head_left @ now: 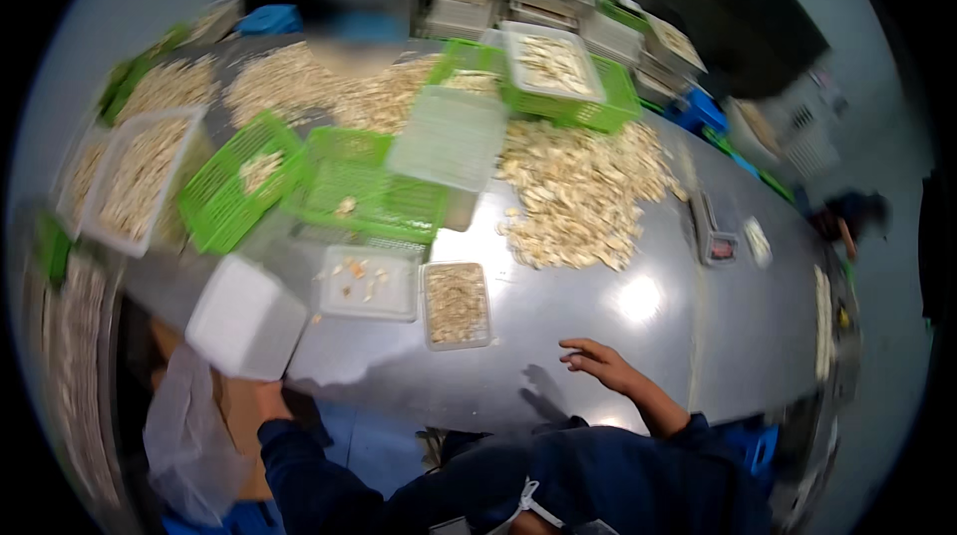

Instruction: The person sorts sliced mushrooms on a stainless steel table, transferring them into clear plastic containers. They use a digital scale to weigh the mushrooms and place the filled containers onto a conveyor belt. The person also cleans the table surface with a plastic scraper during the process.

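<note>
My left hand [272, 400] is at the lower edge of a white plastic container [243, 318], tilted at the table's left front edge; its fingers are mostly hidden behind it. My right hand [602, 364] hovers over the steel table [598, 311] with fingers apart and nothing in it. To its left lie a shallow clear tray of small dried pieces [456, 305] and a whitish tray with a few scraps [368, 284]. Beyond is a large heap of pale dried slices [583, 191].
Green plastic baskets [366, 183] and a translucent bin of slices [138, 180] stand at the left. A filled tray [555, 62] rests on another green basket. A grey device [714, 228] lies right. A plastic bag [191, 438] hangs over a cardboard box. A person is across the table.
</note>
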Available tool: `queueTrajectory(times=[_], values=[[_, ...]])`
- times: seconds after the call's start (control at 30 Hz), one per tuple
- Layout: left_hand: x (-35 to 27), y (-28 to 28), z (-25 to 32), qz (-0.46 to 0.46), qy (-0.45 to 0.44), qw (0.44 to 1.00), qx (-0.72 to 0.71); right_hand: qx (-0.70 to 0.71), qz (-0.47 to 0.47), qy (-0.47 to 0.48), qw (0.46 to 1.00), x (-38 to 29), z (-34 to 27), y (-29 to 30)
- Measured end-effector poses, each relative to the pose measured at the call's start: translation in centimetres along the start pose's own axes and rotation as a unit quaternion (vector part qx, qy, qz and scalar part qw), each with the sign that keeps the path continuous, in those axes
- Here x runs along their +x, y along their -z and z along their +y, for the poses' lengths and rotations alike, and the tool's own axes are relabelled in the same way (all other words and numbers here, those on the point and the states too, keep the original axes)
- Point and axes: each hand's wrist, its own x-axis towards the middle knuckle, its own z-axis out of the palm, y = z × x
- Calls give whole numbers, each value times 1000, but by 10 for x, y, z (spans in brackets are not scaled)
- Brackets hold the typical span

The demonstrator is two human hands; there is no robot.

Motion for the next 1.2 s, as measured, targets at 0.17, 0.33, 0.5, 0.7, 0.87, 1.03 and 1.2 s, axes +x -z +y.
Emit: queueTrajectory(times=[0.17,0.33,0.5,0.7,0.87,1.03,1.2], values=[[68,-49,5,-51,-87,991,84,-4,35,-25,999,1,-7,0],[75,-102,-10,-20,-18,999,41,-40,72,-29,996,-13,-12,-11],[97,-42,-10,12,-12,970,242,-11,108,11,994,-24,9,3],[11,-35,-38,176,-324,748,552,-9,202,-6,979,-56,41,35],[-201,-188,-49,-25,-413,827,381,20,235,8,972,-67,90,69],[-313,-260,-158,-365,-245,833,335,-8,198,41,979,-58,95,112],[-386,-330,-274,-488,-259,717,424,-78,229,55,969,-55,104,192]])
